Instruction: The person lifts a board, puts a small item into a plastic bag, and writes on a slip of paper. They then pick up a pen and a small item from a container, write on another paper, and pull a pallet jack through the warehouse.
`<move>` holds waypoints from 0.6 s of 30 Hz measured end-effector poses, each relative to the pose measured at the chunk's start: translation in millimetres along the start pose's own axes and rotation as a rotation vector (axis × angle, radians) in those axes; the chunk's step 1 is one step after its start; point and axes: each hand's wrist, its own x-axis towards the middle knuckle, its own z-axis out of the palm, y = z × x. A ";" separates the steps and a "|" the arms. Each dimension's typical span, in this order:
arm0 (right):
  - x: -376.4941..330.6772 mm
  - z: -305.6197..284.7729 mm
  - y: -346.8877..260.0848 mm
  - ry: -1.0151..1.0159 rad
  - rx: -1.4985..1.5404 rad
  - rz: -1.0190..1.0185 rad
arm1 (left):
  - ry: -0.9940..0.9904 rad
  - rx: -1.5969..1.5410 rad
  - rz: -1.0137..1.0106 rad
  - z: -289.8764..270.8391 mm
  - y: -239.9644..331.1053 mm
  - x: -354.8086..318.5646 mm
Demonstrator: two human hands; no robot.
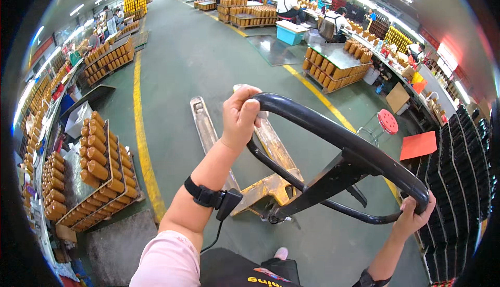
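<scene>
Was gripped in left hand (240, 114) and right hand (414, 214), curled around opposite ends of black handle (333, 130) of pallet jack (284, 187), likely for even leverage. Stood between yellow floor lines (139, 130) with forks (207, 128) foremost, probably to clear stacked containers (97, 151).

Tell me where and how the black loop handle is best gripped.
Probably at its two curved ends, one hand on each, coming from the outer sides. The black loop handle is wide and tubular, with an open middle that leaves room for fingers to wrap around. The left hand and right hand curl round those ends.
</scene>
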 end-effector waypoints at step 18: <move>166.2 164.8 171.8 -0.107 -0.028 -0.159 | 0.150 0.142 0.054 23.0 -128.0 111.7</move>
